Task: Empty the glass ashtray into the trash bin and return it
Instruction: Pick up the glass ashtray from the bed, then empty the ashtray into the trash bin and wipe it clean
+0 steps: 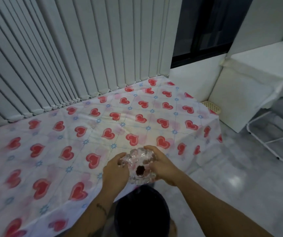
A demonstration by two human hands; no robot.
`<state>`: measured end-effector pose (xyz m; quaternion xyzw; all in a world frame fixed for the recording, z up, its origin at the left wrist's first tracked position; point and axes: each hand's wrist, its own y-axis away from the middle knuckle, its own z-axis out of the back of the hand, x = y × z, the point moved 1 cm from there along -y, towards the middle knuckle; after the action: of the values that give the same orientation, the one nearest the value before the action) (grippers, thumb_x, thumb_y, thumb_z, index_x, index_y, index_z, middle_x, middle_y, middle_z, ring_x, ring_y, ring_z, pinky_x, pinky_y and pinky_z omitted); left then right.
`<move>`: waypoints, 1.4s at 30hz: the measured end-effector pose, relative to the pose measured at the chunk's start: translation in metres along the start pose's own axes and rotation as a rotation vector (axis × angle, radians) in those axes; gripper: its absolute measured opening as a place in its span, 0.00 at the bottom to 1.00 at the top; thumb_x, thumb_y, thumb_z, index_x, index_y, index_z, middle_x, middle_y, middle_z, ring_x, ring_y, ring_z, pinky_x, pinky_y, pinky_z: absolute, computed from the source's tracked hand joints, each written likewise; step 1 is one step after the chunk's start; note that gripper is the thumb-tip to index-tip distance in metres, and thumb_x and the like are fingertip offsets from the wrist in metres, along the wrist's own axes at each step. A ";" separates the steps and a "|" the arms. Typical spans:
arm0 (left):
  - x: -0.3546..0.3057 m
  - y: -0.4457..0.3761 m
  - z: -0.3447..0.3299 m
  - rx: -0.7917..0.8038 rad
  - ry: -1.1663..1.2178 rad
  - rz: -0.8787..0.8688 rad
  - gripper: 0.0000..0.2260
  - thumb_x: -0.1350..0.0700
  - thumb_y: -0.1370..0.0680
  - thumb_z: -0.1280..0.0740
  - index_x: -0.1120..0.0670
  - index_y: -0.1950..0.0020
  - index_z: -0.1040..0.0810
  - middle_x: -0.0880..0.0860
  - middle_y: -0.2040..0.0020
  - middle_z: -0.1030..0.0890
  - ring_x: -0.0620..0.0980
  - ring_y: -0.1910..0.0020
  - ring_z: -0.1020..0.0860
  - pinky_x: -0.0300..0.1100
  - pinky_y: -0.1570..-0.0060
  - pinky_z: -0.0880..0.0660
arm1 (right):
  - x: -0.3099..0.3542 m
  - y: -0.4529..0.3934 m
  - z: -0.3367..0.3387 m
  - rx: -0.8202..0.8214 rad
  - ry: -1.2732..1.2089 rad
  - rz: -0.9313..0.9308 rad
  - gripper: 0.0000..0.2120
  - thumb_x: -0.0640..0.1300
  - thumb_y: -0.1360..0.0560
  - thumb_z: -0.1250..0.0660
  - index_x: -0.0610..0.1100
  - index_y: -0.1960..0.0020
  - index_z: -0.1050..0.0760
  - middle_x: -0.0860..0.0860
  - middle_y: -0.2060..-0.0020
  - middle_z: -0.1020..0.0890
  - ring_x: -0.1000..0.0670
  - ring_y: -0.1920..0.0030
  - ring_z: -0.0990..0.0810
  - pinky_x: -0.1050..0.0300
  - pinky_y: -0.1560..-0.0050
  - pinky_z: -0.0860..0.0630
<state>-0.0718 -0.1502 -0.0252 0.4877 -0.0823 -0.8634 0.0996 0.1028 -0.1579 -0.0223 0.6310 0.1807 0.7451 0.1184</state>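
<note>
Glass ashtray with dark debris, two-handed

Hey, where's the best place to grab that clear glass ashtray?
Grip the clear glass ashtray by its thick outer rim, one hand from each side, as the left hand and right hand do now. Its lumpy, rounded wall suits a two-sided hold.

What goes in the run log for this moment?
stage: ashtray at table edge | left hand: gripping ashtray | right hand: gripping ashtray | ashtray: dark bit inside | bin: below, nearer
</note>
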 end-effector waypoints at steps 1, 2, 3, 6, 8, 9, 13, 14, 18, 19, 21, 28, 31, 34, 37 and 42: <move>0.004 0.007 0.004 0.003 0.023 -0.024 0.15 0.57 0.24 0.34 0.47 0.38 0.21 0.51 0.43 0.18 0.52 0.47 0.22 0.48 0.41 0.24 | -0.006 0.005 -0.006 -0.020 -0.036 -0.009 0.30 0.26 0.26 0.42 0.53 0.32 0.29 0.46 0.47 0.19 0.49 0.52 0.18 0.53 0.60 0.18; 0.009 0.020 0.012 0.011 0.036 -0.045 0.14 0.59 0.23 0.35 0.49 0.39 0.20 0.51 0.45 0.19 0.51 0.48 0.22 0.44 0.43 0.26 | -0.011 0.018 -0.017 -0.035 -0.063 -0.011 0.31 0.26 0.26 0.43 0.53 0.32 0.29 0.44 0.47 0.19 0.48 0.53 0.18 0.53 0.61 0.17; 0.015 0.035 0.022 0.016 0.041 -0.061 0.14 0.59 0.23 0.35 0.49 0.39 0.20 0.50 0.48 0.19 0.50 0.50 0.23 0.42 0.45 0.28 | -0.015 0.032 -0.028 -0.048 -0.072 -0.007 0.31 0.26 0.26 0.43 0.52 0.31 0.29 0.44 0.47 0.19 0.47 0.54 0.18 0.54 0.63 0.18; 0.034 0.066 0.040 0.032 0.003 -0.103 0.13 0.57 0.23 0.34 0.49 0.40 0.19 0.50 0.46 0.18 0.47 0.51 0.24 0.39 0.46 0.30 | -0.029 0.064 -0.055 -0.085 -0.084 0.013 0.29 0.27 0.27 0.42 0.51 0.32 0.28 0.44 0.46 0.19 0.47 0.47 0.18 0.53 0.56 0.17; 0.044 0.078 0.047 0.032 -0.034 -0.104 0.13 0.58 0.23 0.34 0.50 0.39 0.19 0.50 0.42 0.18 0.47 0.49 0.23 0.39 0.44 0.28 | -0.037 0.077 -0.066 -0.106 -0.122 0.016 0.27 0.29 0.28 0.39 0.52 0.34 0.27 0.43 0.43 0.19 0.45 0.43 0.18 0.43 0.44 0.18; 0.049 0.081 0.048 0.030 -0.044 -0.096 0.14 0.58 0.24 0.34 0.50 0.39 0.19 0.51 0.41 0.17 0.48 0.48 0.22 0.41 0.43 0.27 | -0.040 0.083 -0.071 -0.113 -0.140 0.008 0.26 0.30 0.27 0.38 0.52 0.35 0.26 0.44 0.43 0.18 0.44 0.43 0.18 0.40 0.42 0.19; 0.065 0.091 0.039 0.055 -0.108 -0.047 0.12 0.52 0.26 0.34 0.48 0.44 0.18 0.49 0.43 0.16 0.51 0.46 0.20 0.46 0.43 0.25 | -0.055 0.099 -0.080 -0.088 -0.279 -0.109 0.25 0.31 0.24 0.37 0.56 0.36 0.26 0.48 0.44 0.19 0.44 0.48 0.17 0.44 0.57 0.15; 0.071 0.092 0.035 0.062 -0.114 -0.029 0.13 0.51 0.26 0.34 0.47 0.43 0.18 0.49 0.43 0.16 0.51 0.47 0.20 0.45 0.44 0.25 | -0.061 0.100 -0.080 -0.077 -0.309 -0.141 0.24 0.31 0.23 0.37 0.57 0.36 0.26 0.47 0.43 0.20 0.42 0.48 0.17 0.44 0.60 0.15; 0.094 0.093 0.009 0.125 -0.105 0.074 0.16 0.58 0.24 0.35 0.48 0.38 0.21 0.49 0.43 0.18 0.54 0.49 0.19 0.45 0.49 0.23 | -0.101 0.095 -0.079 -0.061 -0.394 -0.259 0.27 0.30 0.24 0.37 0.59 0.34 0.27 0.44 0.37 0.22 0.36 0.43 0.19 0.43 0.62 0.17; 0.103 0.090 0.001 0.133 -0.111 0.087 0.17 0.59 0.24 0.35 0.48 0.37 0.21 0.50 0.42 0.18 0.53 0.50 0.19 0.48 0.48 0.21 | -0.113 0.092 -0.077 -0.053 -0.404 -0.286 0.28 0.30 0.24 0.37 0.59 0.35 0.27 0.44 0.37 0.21 0.36 0.43 0.19 0.43 0.62 0.17; 0.126 0.081 -0.019 0.144 -0.131 0.103 0.16 0.57 0.24 0.34 0.47 0.37 0.21 0.50 0.41 0.17 0.49 0.51 0.19 0.46 0.47 0.21 | -0.141 0.079 -0.073 -0.055 -0.427 -0.312 0.27 0.29 0.25 0.37 0.60 0.39 0.25 0.44 0.38 0.21 0.35 0.42 0.20 0.42 0.61 0.17; 0.242 0.033 -0.099 0.179 -0.033 0.018 0.12 0.58 0.22 0.34 0.49 0.40 0.19 0.49 0.46 0.16 0.45 0.50 0.19 0.44 0.48 0.22 | -0.269 -0.002 -0.072 -0.075 -0.431 -0.286 0.25 0.32 0.26 0.31 0.60 0.40 0.25 0.46 0.38 0.20 0.36 0.43 0.18 0.45 0.64 0.18; 0.296 0.014 -0.133 0.203 -0.042 -0.005 0.12 0.56 0.22 0.34 0.46 0.40 0.19 0.46 0.48 0.16 0.46 0.54 0.19 0.50 0.51 0.21 | -0.326 -0.034 -0.080 -0.057 -0.420 -0.283 0.25 0.33 0.26 0.30 0.59 0.38 0.26 0.46 0.40 0.19 0.36 0.44 0.17 0.45 0.63 0.18; 0.341 -0.005 -0.160 0.191 -0.067 -0.050 0.11 0.55 0.22 0.34 0.44 0.42 0.18 0.45 0.49 0.15 0.48 0.58 0.18 0.52 0.52 0.20 | -0.375 -0.061 -0.088 -0.062 -0.429 -0.268 0.23 0.34 0.25 0.30 0.57 0.37 0.25 0.46 0.43 0.16 0.39 0.48 0.14 0.47 0.61 0.18; 0.388 -0.029 -0.184 0.218 -0.038 -0.003 0.12 0.56 0.24 0.33 0.39 0.47 0.19 0.41 0.47 0.17 0.45 0.49 0.18 0.51 0.45 0.20 | -0.420 -0.084 -0.098 -0.062 -0.458 -0.265 0.23 0.36 0.25 0.30 0.58 0.37 0.25 0.46 0.41 0.16 0.40 0.47 0.14 0.47 0.59 0.17; 0.439 -0.049 -0.202 0.033 -0.107 -0.113 0.15 0.61 0.25 0.35 0.46 0.42 0.19 0.46 0.44 0.17 0.45 0.47 0.20 0.41 0.40 0.26 | -0.475 -0.114 -0.104 -0.072 -0.525 -0.238 0.24 0.35 0.26 0.30 0.57 0.35 0.26 0.46 0.39 0.17 0.39 0.47 0.14 0.48 0.61 0.18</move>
<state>-0.1240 -0.2230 -0.5027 0.4464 -0.0738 -0.8909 0.0380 0.0779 -0.2597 -0.5109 0.7720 0.1903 0.5432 0.2698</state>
